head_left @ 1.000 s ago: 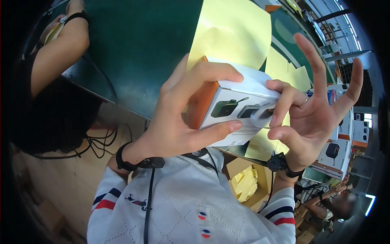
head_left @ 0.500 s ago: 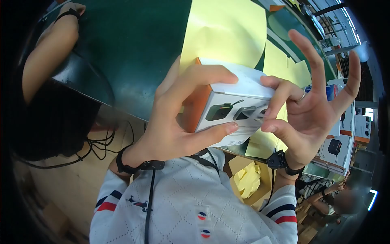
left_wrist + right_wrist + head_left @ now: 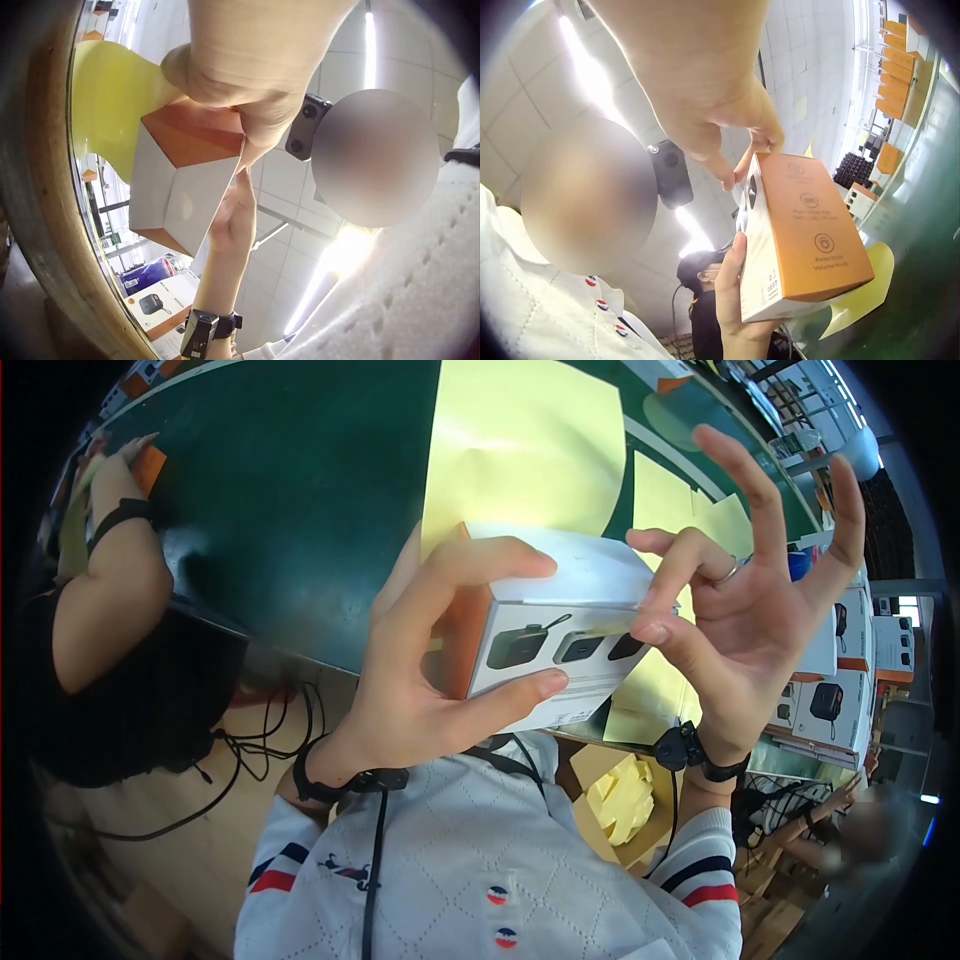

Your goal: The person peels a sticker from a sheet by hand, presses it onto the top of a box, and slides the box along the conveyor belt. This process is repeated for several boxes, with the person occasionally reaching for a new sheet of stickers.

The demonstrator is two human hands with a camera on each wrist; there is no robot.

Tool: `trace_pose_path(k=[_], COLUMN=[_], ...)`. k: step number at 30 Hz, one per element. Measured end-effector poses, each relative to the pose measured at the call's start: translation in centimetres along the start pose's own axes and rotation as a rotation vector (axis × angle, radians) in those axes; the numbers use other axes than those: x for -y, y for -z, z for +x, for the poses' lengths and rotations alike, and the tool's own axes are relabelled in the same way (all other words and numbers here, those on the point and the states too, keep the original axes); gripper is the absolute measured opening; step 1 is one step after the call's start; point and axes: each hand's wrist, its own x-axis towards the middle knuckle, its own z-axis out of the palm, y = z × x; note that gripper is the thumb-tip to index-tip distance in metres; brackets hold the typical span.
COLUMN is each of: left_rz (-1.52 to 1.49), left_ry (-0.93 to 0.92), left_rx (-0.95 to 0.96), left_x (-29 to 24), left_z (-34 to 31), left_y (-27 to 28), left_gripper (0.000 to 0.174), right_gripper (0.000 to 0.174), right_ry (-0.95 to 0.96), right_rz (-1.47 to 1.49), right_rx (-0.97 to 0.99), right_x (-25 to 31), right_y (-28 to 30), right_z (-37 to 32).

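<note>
A white and orange box with printed pictures of small devices is gripped by my left hand, fingers over its top face and thumb on the printed face. My right hand is at the box's right end, thumb and index finger pinching a thin clear sticker over the printed face, other fingers spread upward. In the right wrist view the box shows its orange side, with the pinching right hand above and the left hand below. The left wrist view shows the box beneath my left hand.
Yellow sheets lie on the green table beyond the box. More printed boxes are stacked at right. Below the table edge is a carton of yellow pieces. Another person's arm reaches over the table at left.
The box and both hands have shifted slightly left. The clear sticker, a round blur before, now looks like a thin streak. The other person's arm has moved down and left.
</note>
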Motion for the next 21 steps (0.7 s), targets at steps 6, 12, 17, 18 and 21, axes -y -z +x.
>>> trace_pose_path(k=[6,12,17,18,21], left_rz=[-0.004,0.034,0.131,0.212,0.128], left_ry=[-0.011,0.036,-0.086,-0.098,-0.114], left_rx=[0.008,-0.018,-0.108,-0.077,-0.007], left_x=[-0.1,-0.7,1.9,2.6,-1.4], left_z=[-0.2,-1.1,-2.7,-1.9,-0.9], left_y=[-0.1,-0.5,-0.2,0.2,-1.5], left_gripper=[0.064,0.065,0.067,0.07,0.062], right_gripper=[0.12,0.089,0.031,0.052,0.096], right_ry=[-0.1,-0.006,0.171,-0.026,0.113], right_rz=[0.014,-0.033,-0.16,-0.075,-0.239], right_rx=[-0.092,0.041,0.008,0.018,-0.039], right_x=[1.1,2.4,0.3,1.7,2.4], right_y=[-1.5,-0.9,0.8,0.8,0.5], right_z=[0.2,0.6,-1.8,-2.0,-3.1])
